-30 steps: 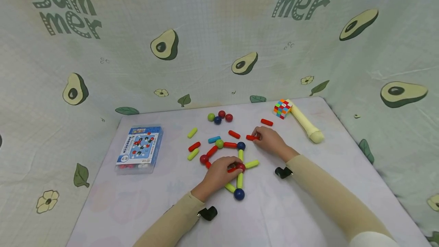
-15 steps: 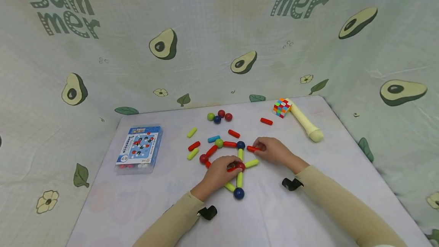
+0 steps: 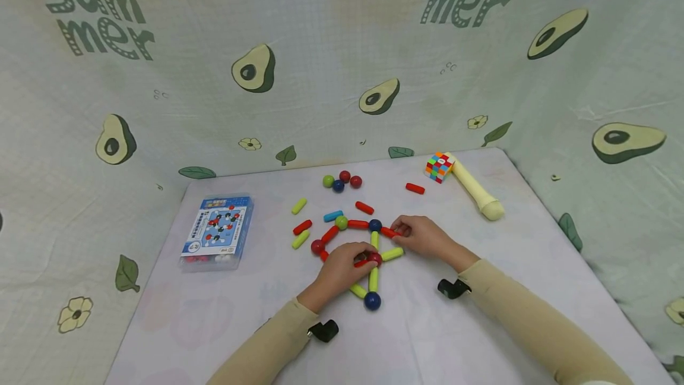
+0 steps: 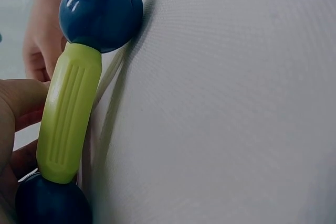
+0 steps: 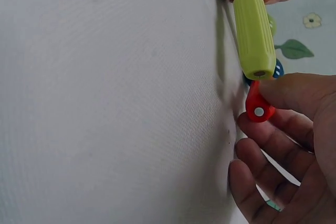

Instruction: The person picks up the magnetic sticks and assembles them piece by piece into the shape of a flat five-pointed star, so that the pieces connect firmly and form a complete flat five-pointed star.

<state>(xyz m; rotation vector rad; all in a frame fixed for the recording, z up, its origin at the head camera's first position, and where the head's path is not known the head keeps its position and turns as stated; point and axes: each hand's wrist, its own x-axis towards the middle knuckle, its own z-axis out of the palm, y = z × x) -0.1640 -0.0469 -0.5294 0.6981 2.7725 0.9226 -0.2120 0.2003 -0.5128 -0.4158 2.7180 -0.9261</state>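
A ring of magnetic rods and balls lies on the table. My left hand (image 3: pixel 342 265) reaches over its near left side, fingertips at a red ball (image 3: pixel 376 259) and a short red rod (image 3: pixel 361 264), covering part of the ring. Between thumb and forefinger my right hand (image 3: pixel 424 235) pinches another red rod (image 5: pixel 258 109), whose far end meets the dark blue ball (image 3: pixel 375 226) at the ring's top right. A yellow-green rod (image 5: pixel 254 32) sticks out from the red ball towards that hand. At the near corner is a dark blue ball (image 4: pixel 101 11) joined to yellow-green rods.
Loose rods lie behind and left of the ring, including a blue rod (image 3: pixel 333 216) and a red rod (image 3: pixel 365 208). Several loose balls (image 3: pixel 339 186) cluster farther back. A boxed set (image 3: pixel 218 232) lies left; a puzzle cube (image 3: pixel 440 167) and a cream stick (image 3: pixel 477 188) lie back right.
The right hand has brought its red rod towards the person, then left against the dark blue ball, closing the gap between them. The left hand has stayed in place.
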